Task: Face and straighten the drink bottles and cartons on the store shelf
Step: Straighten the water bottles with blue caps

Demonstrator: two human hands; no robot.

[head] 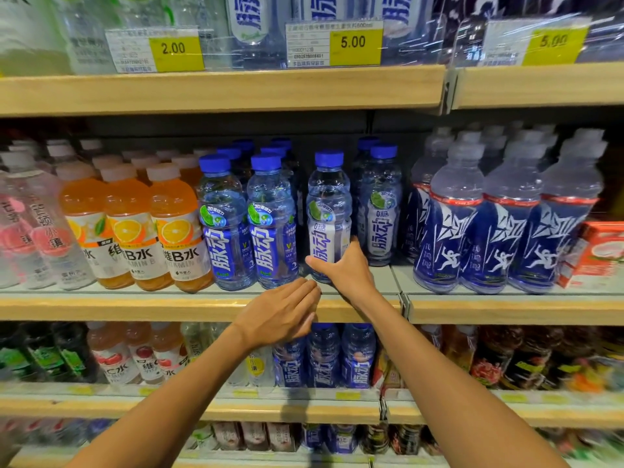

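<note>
Partly hidden — bottle [329,197], right hand [341,272] gripping

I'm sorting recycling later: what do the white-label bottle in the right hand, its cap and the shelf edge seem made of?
White-label bottle: clear glossy plastic, see-through with highlights. Blue cap: likely opaque plastic, evenly coloured. Shelf edge: matte wood grain; solid wood or laminate, cannot tell.

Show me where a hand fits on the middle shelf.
Free: the dark gap between the blue-label bottle and the white-label bottle that the right hand grips; also the bare shelf front right of that hand. Crowded: orange bottles, navy bottles.
</note>
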